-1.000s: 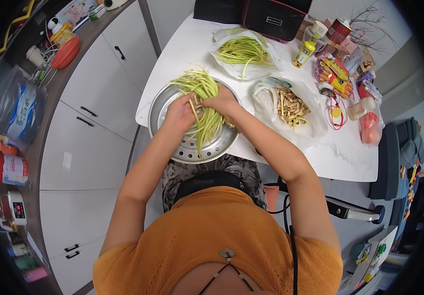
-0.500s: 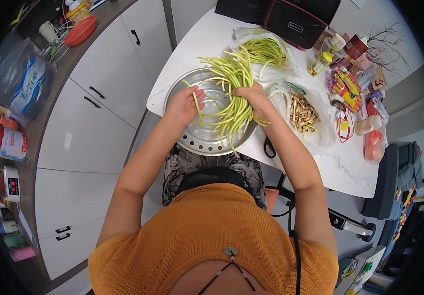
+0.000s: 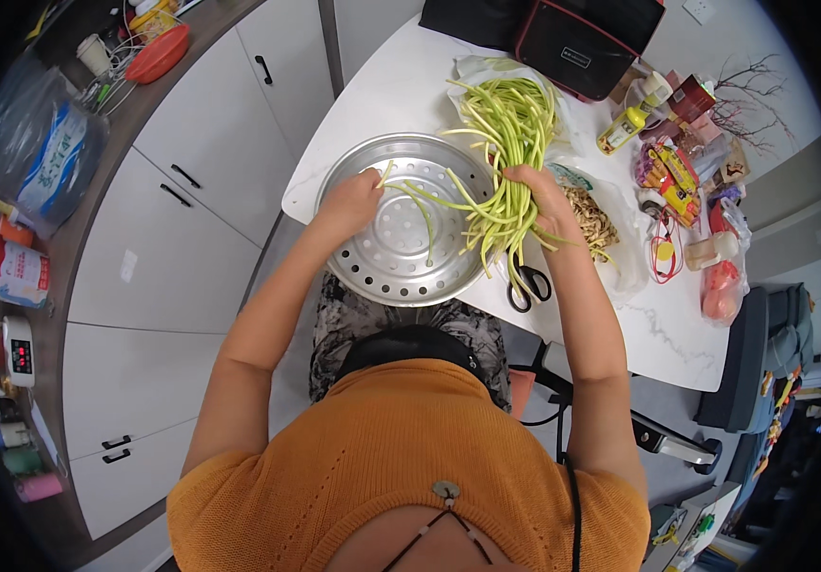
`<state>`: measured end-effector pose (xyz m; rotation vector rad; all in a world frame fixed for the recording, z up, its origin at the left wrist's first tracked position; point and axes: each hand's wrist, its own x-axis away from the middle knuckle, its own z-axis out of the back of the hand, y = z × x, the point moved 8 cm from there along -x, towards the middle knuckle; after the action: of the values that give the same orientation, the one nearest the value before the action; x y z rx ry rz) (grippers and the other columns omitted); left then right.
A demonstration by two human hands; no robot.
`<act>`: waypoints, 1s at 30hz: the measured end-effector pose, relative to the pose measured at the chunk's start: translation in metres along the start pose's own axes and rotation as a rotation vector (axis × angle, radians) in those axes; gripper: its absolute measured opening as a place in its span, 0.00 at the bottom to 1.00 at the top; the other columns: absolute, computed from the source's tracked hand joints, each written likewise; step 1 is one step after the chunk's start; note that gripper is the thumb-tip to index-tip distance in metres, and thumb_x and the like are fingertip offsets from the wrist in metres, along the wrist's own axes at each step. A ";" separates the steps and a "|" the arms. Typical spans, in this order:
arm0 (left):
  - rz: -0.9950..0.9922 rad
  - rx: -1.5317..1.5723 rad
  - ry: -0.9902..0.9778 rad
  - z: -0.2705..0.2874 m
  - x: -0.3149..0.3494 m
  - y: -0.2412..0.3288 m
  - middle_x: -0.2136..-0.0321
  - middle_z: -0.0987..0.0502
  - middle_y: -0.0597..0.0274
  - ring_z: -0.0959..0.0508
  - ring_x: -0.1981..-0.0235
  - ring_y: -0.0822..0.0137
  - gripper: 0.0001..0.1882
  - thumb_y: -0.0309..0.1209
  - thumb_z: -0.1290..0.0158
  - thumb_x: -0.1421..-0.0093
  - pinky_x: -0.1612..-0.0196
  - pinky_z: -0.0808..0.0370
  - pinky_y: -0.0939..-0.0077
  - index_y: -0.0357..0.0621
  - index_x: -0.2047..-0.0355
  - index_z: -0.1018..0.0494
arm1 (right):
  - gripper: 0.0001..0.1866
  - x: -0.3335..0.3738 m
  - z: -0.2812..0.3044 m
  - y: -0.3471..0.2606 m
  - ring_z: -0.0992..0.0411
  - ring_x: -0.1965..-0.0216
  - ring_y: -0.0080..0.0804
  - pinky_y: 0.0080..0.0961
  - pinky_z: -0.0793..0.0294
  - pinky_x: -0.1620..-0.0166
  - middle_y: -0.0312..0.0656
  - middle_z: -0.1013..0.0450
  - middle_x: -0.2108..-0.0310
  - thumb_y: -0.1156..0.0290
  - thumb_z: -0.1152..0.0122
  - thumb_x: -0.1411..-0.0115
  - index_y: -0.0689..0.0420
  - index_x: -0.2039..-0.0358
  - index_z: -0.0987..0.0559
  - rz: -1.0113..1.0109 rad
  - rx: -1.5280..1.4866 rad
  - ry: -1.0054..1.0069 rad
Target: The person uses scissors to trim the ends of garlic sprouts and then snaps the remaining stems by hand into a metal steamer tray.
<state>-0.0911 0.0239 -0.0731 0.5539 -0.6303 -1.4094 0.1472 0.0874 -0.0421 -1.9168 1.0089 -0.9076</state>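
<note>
Green, slender stems (image 3: 508, 157) fill the right hand (image 3: 543, 196), grip closed; left hand (image 3: 351, 203) pinches one.

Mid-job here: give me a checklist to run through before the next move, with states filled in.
1. Right hand closed around the thick bunch of long green stems: ok.
2. Left hand closed on a slender pale-green stem: ok; a tip pokes out above the fist.
3. Round silver perforated metal pan free of stems: not ok; a curved green stem crosses it.
4. Pan's support underneath: cannot tell; its underside is hidden.
5. Black-handled scissors clear of both hands: ok; they lie by the white table edge.
6. Scissor blades' position: cannot tell.
</note>
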 end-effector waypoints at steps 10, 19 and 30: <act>-0.059 -0.020 0.063 0.023 -0.028 -0.025 0.82 0.26 0.55 0.27 0.84 0.61 0.08 0.31 0.53 0.42 0.74 0.31 0.69 0.39 0.69 0.30 | 0.20 0.002 -0.003 0.026 0.26 0.72 0.33 0.30 0.20 0.69 0.45 0.29 0.69 0.81 0.44 0.54 0.66 0.58 0.32 -0.075 -0.044 0.047; -0.055 -0.356 0.067 0.012 -0.014 -0.001 0.70 0.25 0.40 0.24 0.66 0.46 0.19 0.20 0.57 0.49 0.63 0.27 0.57 0.34 0.54 0.36 | 0.18 0.005 -0.033 0.020 0.26 0.73 0.31 0.26 0.21 0.70 0.44 0.28 0.68 0.82 0.45 0.53 0.65 0.59 0.30 -0.029 0.035 -0.009; -0.054 -0.427 0.063 0.012 -0.012 -0.015 0.63 0.26 0.39 0.24 0.61 0.48 0.33 0.19 0.58 0.50 0.60 0.27 0.60 0.32 0.42 0.50 | 0.28 -0.016 -0.052 0.032 0.28 0.67 0.30 0.23 0.27 0.63 0.44 0.28 0.65 0.79 0.41 0.59 0.67 0.53 0.33 0.047 0.528 0.002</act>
<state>-0.1106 0.0352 -0.0754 0.2751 -0.2513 -1.5169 0.0863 0.0732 -0.0501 -1.4426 0.7195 -1.0283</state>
